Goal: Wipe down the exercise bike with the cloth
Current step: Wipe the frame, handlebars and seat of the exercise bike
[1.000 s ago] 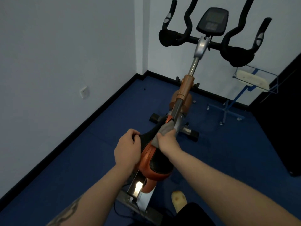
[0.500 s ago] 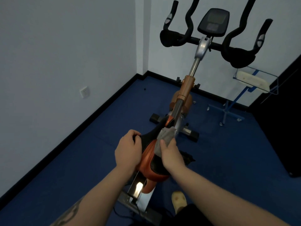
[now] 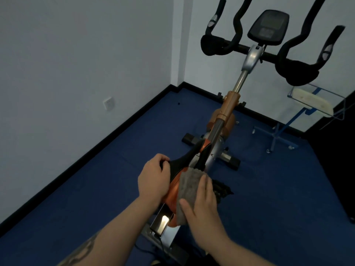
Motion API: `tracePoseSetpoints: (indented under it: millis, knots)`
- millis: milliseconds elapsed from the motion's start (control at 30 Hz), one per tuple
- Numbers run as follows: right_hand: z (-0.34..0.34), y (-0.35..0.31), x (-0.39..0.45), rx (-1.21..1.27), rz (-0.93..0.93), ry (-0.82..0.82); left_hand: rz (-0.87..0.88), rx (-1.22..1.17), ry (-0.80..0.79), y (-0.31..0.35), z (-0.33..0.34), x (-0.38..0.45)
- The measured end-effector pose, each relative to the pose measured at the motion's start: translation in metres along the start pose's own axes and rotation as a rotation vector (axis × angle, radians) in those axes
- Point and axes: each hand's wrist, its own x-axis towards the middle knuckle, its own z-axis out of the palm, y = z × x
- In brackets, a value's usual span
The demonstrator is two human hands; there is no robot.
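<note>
The exercise bike (image 3: 228, 110) stands before me with an orange frame, black handlebars (image 3: 295, 72) and a grey console (image 3: 268, 27) at the top. Its black and orange saddle (image 3: 180, 166) is just below me. My left hand (image 3: 153, 179) grips the saddle's left edge, fingers curled over it. My right hand (image 3: 205, 206) lies flat on a grey cloth (image 3: 187, 187), pressing it onto the saddle's right rear side, thumb along the cloth's lower edge.
Blue carpet (image 3: 96, 198) covers the floor, with white walls at the left and behind. A blue wheeled stand (image 3: 278, 131) carrying a white tray stands at the right. A dark panel (image 3: 338, 150) closes the far right. The bike's black pedal (image 3: 222, 189) pokes out beside my right hand.
My right hand has drawn the cloth back from the saddle's nose toward its rear. The left hand has kept its hold on the saddle.
</note>
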Motion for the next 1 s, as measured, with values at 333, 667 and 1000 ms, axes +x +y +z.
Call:
tracePoseSetpoints:
  millis: [333,667,1000]
  knots:
    - [-0.002,-0.003,0.002,0.084,0.022,-0.012,0.001,-0.019,-0.007,-0.001,-0.001,-0.001]
    - [0.003,-0.009,-0.001,0.068,0.043,0.041,0.013,-0.005,-0.015,0.0,-0.001,-0.001]
    - [-0.009,0.0,0.039,0.499,0.21,0.119,0.009,0.004,-0.012,0.0,0.001,-0.003]
